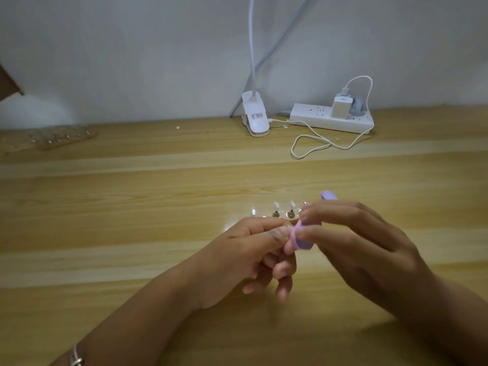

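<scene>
Lilac round-ended foam nail file (301, 241) is gripped in the right hand (351, 249), thumb below and fingertips on top. It is angled up and away, so its far end shows past the knuckles; this is judged to suit short strokes. A small clear false nail tip (290, 228) is pinched between thumb and forefinger of the left hand (253, 249) and set against the file's edge, with the other fingers curled under, presumably as a brace. Both are held just above the pale wooden table (132, 196), mid-surface, nearer the near edge. A clear strip holder of upright nail tips on metal studs (274, 213) is kept just behind the hands, likely for quick swapping. The tip is tiny, translucent and mostly hidden; its shape cannot be resolved.
</scene>
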A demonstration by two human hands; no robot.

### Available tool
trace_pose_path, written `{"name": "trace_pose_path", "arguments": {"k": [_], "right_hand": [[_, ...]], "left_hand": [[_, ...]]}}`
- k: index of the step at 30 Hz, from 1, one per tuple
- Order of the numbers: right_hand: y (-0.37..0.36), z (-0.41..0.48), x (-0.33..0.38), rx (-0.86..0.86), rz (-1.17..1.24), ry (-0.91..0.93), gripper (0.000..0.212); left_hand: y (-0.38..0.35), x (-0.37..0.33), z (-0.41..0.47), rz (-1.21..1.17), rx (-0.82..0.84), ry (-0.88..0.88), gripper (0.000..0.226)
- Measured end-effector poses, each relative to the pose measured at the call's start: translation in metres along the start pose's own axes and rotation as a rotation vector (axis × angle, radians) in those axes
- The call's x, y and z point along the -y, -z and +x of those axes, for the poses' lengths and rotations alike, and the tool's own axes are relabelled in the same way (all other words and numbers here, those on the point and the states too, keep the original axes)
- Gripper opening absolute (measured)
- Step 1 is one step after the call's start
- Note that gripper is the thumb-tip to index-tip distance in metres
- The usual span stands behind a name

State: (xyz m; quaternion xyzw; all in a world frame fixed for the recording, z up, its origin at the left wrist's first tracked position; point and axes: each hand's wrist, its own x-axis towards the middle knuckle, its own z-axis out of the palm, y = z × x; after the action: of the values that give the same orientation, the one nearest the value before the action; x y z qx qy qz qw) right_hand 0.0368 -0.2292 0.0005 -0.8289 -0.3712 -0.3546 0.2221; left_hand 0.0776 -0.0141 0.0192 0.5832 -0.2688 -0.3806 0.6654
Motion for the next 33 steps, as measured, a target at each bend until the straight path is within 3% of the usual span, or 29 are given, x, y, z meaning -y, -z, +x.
{"name": "trace_pose_path", "arguments": {"k": [4,8,14,19,24,29,33], "right_hand": [[0.002,0.004,-0.002,-0.035,0.02,-0.055,0.028],[0.0,0.001,0.001,0.014,0.019,0.062,0.031],[0.007,0.01,-0.016,-0.192,0.018,-0.178,0.034],[0.003,0.008,-0.012,-0.139,0.038,-0.172,0.031],[0.006,0.008,-0.013,-0.172,0.053,-0.42,0.027],[0.019,0.017,-0.024,-0.239,0.202,-0.685,0.01],[0.026,0.052,-0.068,-0.018,0.107,-0.805,0.01]], "left_hand": [[0.002,-0.002,0.0,-0.026,-0.006,0.019,0.027],[0.001,-0.004,-0.002,-0.048,0.022,0.026,0.028],[0.003,-0.003,0.0,-0.048,-0.067,-0.001,0.026],[0.004,0.0,0.002,-0.015,-0.146,-0.057,0.024],[0.006,0.0,0.003,0.002,-0.279,-0.116,0.021],[0.007,-0.003,0.002,-0.004,-0.381,-0.187,0.018],[0.005,-0.002,0.003,0.011,-0.388,-0.199,0.015]]}}
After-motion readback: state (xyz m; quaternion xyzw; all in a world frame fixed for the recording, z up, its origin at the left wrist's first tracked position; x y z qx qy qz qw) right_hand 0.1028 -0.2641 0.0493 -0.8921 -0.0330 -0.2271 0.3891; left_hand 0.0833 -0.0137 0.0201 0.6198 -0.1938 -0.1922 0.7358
